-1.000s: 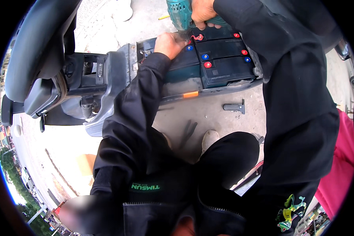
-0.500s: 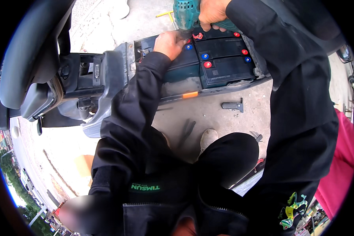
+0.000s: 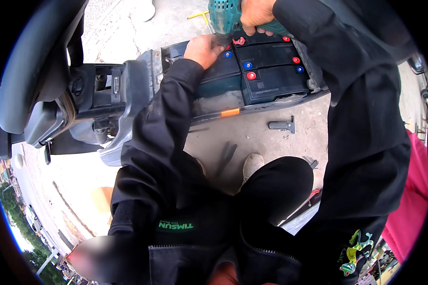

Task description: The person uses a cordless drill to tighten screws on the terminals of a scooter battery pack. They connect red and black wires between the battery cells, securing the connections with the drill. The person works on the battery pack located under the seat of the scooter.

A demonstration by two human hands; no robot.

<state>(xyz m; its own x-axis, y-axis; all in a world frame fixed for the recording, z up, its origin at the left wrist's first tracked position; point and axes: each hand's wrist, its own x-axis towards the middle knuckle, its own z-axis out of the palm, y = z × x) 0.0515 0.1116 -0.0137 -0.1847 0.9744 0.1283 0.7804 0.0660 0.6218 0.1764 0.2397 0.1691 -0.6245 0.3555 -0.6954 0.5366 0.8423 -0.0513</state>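
My right hand (image 3: 256, 15) is wrapped round the handle of a teal cordless drill (image 3: 223, 15), which points down at the black batteries (image 3: 273, 83) in a scooter's footboard bay. My left hand (image 3: 202, 50) has its fingers pinched at the drill's nose, over a red terminal; exactly what they grip there is partly hidden. A red connector piece (image 3: 239, 41) lies beside the drill tip. Blue terminals (image 3: 248, 65) and red terminals (image 3: 251, 75) sit on the battery tops.
The scooter's seat and black bodywork (image 3: 38, 57) fill the left. A yellow-handled tool (image 3: 198, 14) lies on the ground beyond the bay. A black loose part (image 3: 280, 125) lies nearer me. Pink fabric (image 3: 411, 190) shows at right.
Since a second ago the drill and my right hand have shifted slightly right, uncovering more of the yellow tool. My left hand stays at the drill's nose, slightly higher in the picture.
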